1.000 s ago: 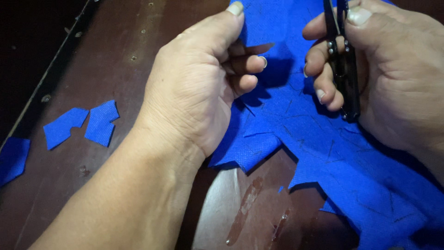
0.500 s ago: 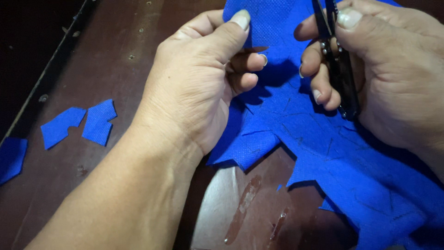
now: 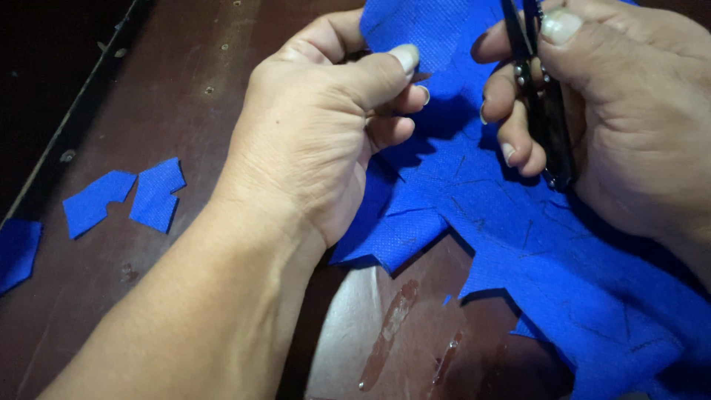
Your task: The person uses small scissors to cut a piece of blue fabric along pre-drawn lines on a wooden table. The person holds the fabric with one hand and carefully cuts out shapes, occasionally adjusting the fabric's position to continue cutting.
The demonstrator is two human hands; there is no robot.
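I am looking down at a dark brown table (image 3: 148,96) that is filling most of the view, its worn top shining pale near the lower middle. Lying across its right half is a large sheet of blue fabric (image 3: 533,244), jagged along its lower edge and marked with thin dark lines. My left hand (image 3: 318,141) is closing on the upper edge of that sheet, thumb pressing the cloth against the curled fingers. My right hand (image 3: 615,111) is gripping a pair of black scissors (image 3: 544,111), blades pointing up out of view just beside the left thumb. Well apart, at the left of the table, two small blue cut pieces (image 3: 122,198) are lying side by side, nearly touching. Another blue scrap (image 3: 16,252) is showing partly at the far left edge.
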